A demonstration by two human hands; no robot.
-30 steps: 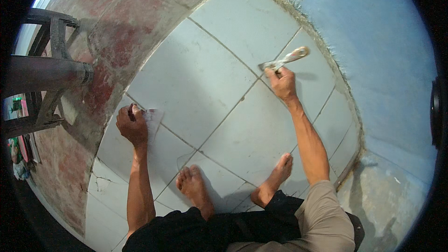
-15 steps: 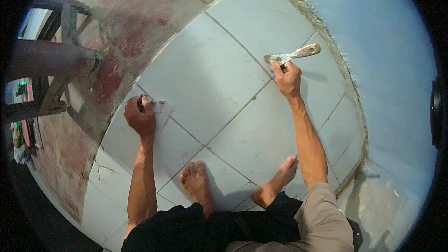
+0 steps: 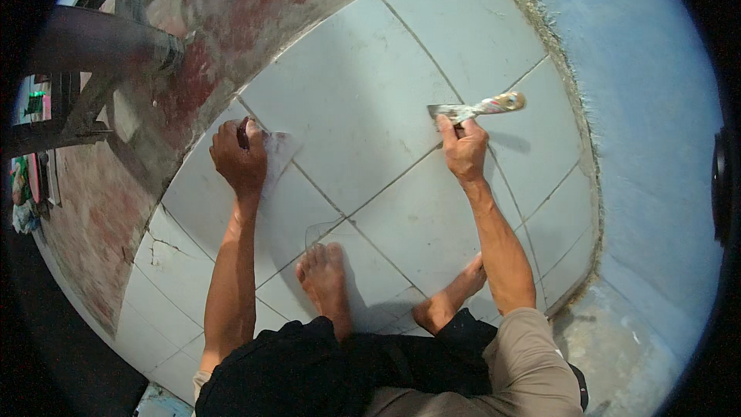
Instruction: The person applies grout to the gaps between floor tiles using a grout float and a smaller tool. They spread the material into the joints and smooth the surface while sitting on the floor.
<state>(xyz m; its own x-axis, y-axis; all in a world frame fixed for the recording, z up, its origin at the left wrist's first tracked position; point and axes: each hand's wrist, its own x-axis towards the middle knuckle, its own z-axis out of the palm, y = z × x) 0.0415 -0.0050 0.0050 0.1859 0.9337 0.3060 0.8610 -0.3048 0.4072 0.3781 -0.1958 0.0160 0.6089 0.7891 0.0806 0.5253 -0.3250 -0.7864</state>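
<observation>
Pale grey tiles, red-stained concrete, blue wall

The floor tiles (image 3: 347, 100) are pale blue-grey, crossed by thin dark grout lines (image 3: 394, 177), with hairline cracks in the ones at lower left. The scraper (image 3: 475, 108) has a dull silver blade and a handle mottled tan, red and white. The cloth (image 3: 279, 150) is whitish grey. The bare concrete floor (image 3: 208, 38) is grey, blotched rusty red. The wall (image 3: 641, 93) is light blue, with a rough grey-brown edge at its foot. The shorts (image 3: 309, 371) are black; the sleeve (image 3: 532, 363) is khaki.
</observation>
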